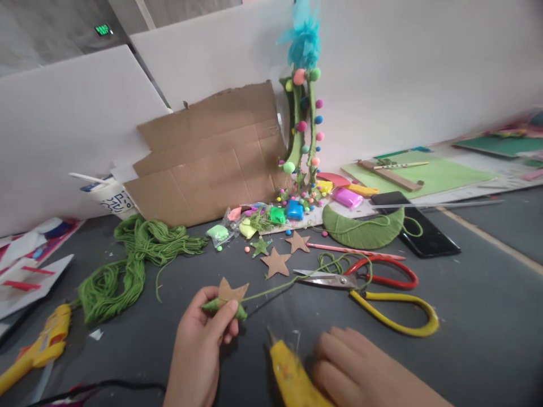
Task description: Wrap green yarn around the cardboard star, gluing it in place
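A cardboard star (231, 291), its lower points wrapped in green yarn, is pinched in my left hand (206, 339) between thumb and fingers. From the star a strand of yarn runs right to the open scissors (335, 279). Curled fingers of my right hand (352, 362) lie beside a yellow glue gun (292, 373), whose nozzle points up and left; whether they grip it is blurred and unclear. Two bare cardboard stars (276, 263) and a small green star (260, 246) lie beyond my left hand.
Green yarn (127, 277) is heaped at left, near another yellow glue gun (53, 339). Behind stand a cardboard sheet (212, 158) and a pompom-trimmed decoration (301, 124). A yarn-wrapped crescent (360, 229) overlaps a black phone (424, 232) at right.
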Motion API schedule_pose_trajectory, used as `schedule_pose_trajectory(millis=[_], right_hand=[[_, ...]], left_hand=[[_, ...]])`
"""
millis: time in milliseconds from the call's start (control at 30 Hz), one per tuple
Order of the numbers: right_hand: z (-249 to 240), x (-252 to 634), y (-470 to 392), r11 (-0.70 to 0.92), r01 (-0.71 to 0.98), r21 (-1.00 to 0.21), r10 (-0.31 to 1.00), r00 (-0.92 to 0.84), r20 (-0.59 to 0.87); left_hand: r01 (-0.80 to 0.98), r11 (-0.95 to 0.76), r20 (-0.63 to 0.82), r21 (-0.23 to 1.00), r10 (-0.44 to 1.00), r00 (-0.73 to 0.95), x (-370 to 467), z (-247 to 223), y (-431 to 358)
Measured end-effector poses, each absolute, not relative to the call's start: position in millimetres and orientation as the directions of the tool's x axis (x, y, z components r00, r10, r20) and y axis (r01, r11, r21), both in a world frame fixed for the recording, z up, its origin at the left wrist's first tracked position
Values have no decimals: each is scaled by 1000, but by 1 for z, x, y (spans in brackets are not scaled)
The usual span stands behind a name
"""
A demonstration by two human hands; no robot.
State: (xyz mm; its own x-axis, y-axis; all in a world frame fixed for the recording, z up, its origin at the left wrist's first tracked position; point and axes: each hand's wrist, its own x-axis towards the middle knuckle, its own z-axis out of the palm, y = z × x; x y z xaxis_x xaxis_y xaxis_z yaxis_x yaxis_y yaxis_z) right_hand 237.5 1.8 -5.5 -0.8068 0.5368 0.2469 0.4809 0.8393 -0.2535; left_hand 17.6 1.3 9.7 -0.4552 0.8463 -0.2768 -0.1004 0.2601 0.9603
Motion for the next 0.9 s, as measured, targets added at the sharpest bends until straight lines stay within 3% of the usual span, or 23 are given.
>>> schedule_pose_trajectory(millis=[100, 200, 333, 400, 467, 533, 600, 767, 900], right_hand=[[-25, 233, -1, 873, 461, -163, 488, -828, 277], [-28, 235, -1, 849, 474, -233, 526, -797, 297], [0, 239, 5, 695, 357, -624, 610, -752, 249], [15, 235, 10, 453, 334, -826, 748, -647, 148], [24, 224, 16, 221, 310, -925, 875, -481, 48], [25, 209, 24, 97, 217, -971, 898, -439, -8], [22, 194, 29, 7, 95, -995, 861, -507, -42], [8, 179, 29, -126, 108, -986, 865, -475, -163], [6, 186, 29, -236, 20, -972, 838, -502, -214]], left_hand=[[-170, 244, -295, 955, 846, -444, 16, 9, 3], [-191, 248, -306, 950, 862, -405, 22, 11, 1], [-205, 272, -330, 940, 878, -347, 33, 18, -4], [-224, 277, -339, 934, 884, -322, 38, 20, -8], [-236, 272, -337, 933, 890, -307, 42, 21, -10], [-240, 267, -332, 933, 897, -293, 45, 21, -12], [-245, 261, -325, 934, 905, -275, 46, 21, -13], [-296, 274, -350, 915, 904, -245, 43, 23, -13], [-354, 333, -413, 874, 892, -182, 42, 23, -13]])
